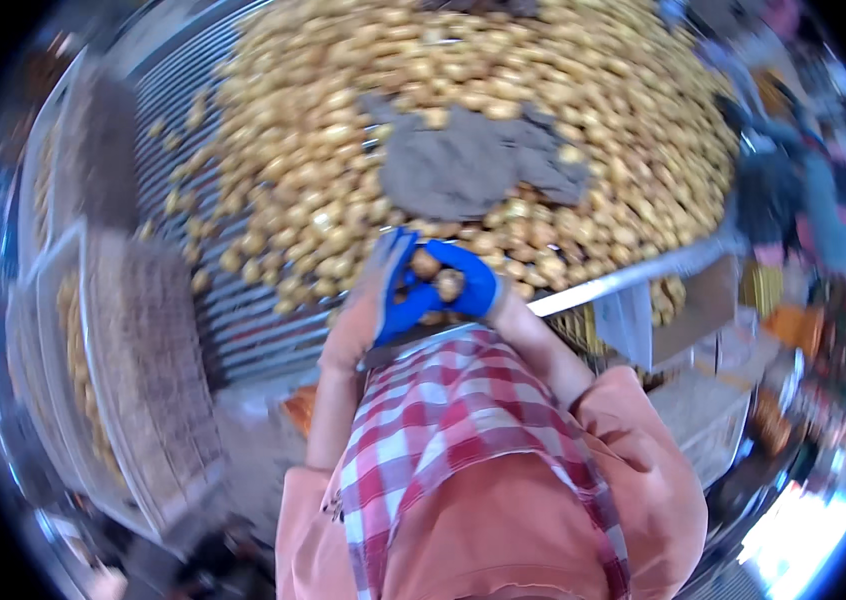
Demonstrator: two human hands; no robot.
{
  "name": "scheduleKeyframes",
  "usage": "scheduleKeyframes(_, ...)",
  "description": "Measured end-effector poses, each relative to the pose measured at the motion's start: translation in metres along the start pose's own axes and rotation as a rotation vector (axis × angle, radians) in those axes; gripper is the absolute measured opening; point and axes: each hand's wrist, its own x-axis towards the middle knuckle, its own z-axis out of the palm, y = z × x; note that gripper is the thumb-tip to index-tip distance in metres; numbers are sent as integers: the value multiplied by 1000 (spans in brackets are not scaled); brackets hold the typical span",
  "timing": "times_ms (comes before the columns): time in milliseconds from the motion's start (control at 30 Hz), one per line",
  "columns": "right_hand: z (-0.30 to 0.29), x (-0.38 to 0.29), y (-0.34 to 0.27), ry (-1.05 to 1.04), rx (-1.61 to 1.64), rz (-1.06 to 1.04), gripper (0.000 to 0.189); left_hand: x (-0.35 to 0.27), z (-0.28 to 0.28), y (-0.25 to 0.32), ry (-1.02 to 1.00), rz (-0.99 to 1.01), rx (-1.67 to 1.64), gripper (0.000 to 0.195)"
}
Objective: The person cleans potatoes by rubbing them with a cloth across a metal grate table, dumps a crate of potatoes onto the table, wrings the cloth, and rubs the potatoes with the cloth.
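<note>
My left hand [382,292] and my right hand [474,279] meet at the near edge of a sorting table, both in gloves with blue palms. Between them they cup two brownish round pieces of produce, possibly potatoes. One brown piece [424,264] sits between the hands. A paler, mottled piece [450,285] lies against the right palm. Just beyond my fingertips spreads a large heap of small yellow round produce [333,217]. A grey cloth [453,169] lies on top of the heap. Blur hides exactly how each finger grips.
Metal bars [243,337] form the table surface at left. Crates with woven brown sides [142,360] stand along that side, some holding produce. Below the table's metal rim [610,277] at right is an open cardboard box [697,315]. A co-worker's sleeve [828,202] shows at far right.
</note>
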Motion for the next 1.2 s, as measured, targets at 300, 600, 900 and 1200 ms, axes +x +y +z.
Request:
scheduleKeyframes(300, -163, -226, 22, 576, 907, -330, 42, -3, 35, -35, 174, -255, -401, 36)
scheduleKeyframes(600, -340, -589, 170, 1714, 692, -483, 51, 73, 96, 46, 30, -253, -621, 52)
scheduleKeyframes(900, -263, -256, 29, 1347, -560, -158, 47, 81, 98, 62, -55, -181, -1559, 76)
scheduleKeyframes(1200, -256, -20, -58, 1138, -1701, 39, 58, 26, 88, 0, 564, -273, -1663, 61)
